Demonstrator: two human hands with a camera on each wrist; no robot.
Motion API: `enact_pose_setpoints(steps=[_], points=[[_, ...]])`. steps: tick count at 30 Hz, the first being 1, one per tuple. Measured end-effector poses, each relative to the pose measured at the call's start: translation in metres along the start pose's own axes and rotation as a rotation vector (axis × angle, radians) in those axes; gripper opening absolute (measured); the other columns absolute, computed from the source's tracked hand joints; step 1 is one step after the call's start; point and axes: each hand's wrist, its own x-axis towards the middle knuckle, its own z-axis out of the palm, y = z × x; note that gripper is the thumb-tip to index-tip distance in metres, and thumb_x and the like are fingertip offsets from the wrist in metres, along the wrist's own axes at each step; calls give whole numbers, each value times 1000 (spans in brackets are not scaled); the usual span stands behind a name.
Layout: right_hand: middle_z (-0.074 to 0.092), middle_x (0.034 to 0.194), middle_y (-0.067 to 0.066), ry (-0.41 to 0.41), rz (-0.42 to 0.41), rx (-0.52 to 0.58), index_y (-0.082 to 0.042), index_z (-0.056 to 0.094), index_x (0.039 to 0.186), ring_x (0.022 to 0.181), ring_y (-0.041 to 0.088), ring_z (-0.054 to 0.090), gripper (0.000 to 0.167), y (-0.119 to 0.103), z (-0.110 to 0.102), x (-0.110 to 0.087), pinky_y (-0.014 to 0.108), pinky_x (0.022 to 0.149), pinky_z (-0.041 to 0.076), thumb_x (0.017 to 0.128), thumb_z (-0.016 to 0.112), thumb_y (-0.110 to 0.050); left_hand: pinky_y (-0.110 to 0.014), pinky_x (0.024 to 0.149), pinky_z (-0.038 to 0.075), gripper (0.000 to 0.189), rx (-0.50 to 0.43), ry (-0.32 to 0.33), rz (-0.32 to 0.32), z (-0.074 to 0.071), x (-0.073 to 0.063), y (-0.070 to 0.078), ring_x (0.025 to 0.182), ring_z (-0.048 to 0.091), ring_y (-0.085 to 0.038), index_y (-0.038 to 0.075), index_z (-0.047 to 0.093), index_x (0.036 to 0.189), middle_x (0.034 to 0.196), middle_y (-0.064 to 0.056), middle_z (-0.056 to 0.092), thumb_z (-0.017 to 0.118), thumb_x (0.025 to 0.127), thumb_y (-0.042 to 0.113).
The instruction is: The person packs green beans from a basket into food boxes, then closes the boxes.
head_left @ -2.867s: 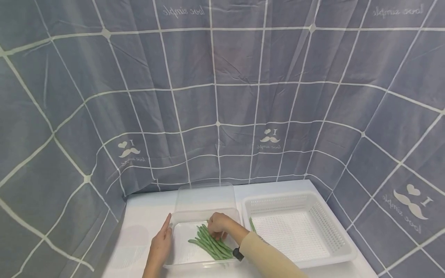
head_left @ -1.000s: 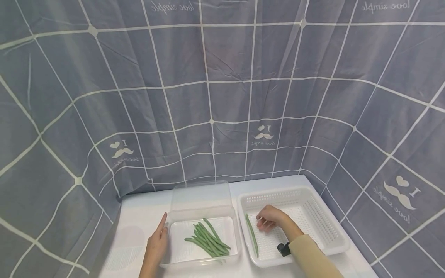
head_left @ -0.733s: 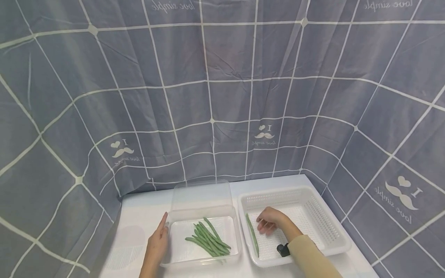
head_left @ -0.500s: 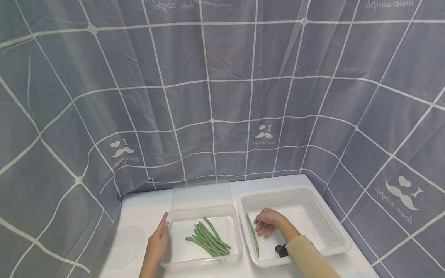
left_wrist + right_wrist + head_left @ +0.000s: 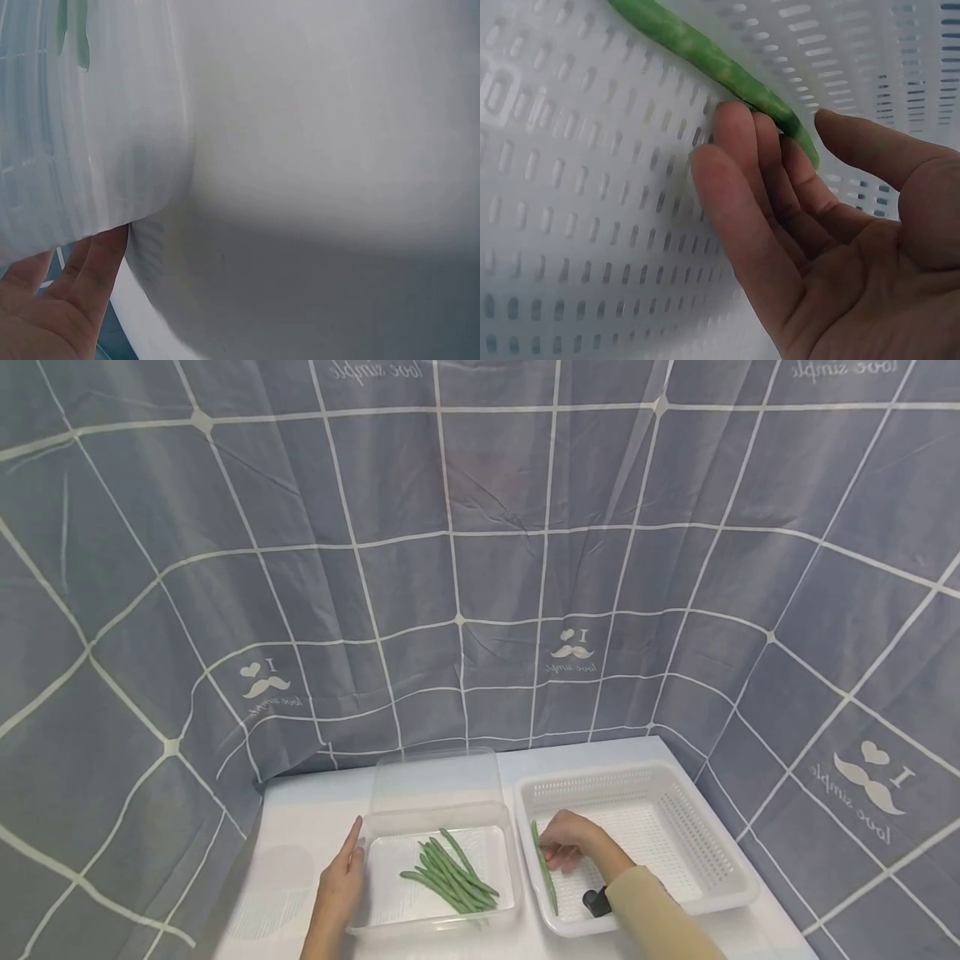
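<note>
My left hand (image 5: 341,885) rests against the left wall of a clear plastic box (image 5: 420,820); the left wrist view shows its straight fingers (image 5: 101,262) touching the wall. Several green beans (image 5: 453,877) lie in a loose bundle inside that box. Over the left side of a white perforated basket (image 5: 660,835), my right hand (image 5: 573,842) is at a single green bean (image 5: 546,872). In the right wrist view the fingertips reach the underside of this bean (image 5: 705,56). The thumb stands on the other side near its end, with a gap, not closed on it.
A clear lid (image 5: 435,777) lies flat behind the box. Both containers stand side by side on a white table (image 5: 281,827). A grey checked curtain (image 5: 495,577) surrounds the table at the back and sides. A small black device (image 5: 597,902) is at my right wrist.
My right hand has gone from the bean bundle in the box to the basket, then left up to the single bean. My left hand has kept its place at the box.
</note>
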Motion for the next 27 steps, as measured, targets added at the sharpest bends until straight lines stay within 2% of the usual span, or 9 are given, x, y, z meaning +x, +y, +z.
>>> enact_pose_setpoints(steps=[3,7,16,27], points=[[74,68,10,18,8,-55,2,74,79,59,15,74,12,-3,3,1,34,61,69,87,72,-5,-73,119,34,56,2,2,2,0,0,0,151,38,-53,24,24,171,168,-24,33,26,116,33],[71,63,7,44,13,-98,0,72,73,55,13,71,12,-5,7,4,35,60,68,85,72,-1,-74,119,34,56,-2,-3,0,0,1,-1,151,38,-53,23,24,171,168,-25,34,27,115,31],[71,64,9,59,31,-96,0,71,75,55,13,70,10,-3,11,7,34,59,68,84,72,1,-74,119,34,56,-10,-4,-1,0,1,-1,151,38,-53,23,24,170,168,-24,33,26,115,32],[70,66,4,52,24,17,0,73,85,56,11,67,6,-1,10,5,33,59,67,84,71,-5,-73,119,35,56,4,4,0,0,0,-2,151,39,-52,24,25,170,168,-23,34,26,115,34]])
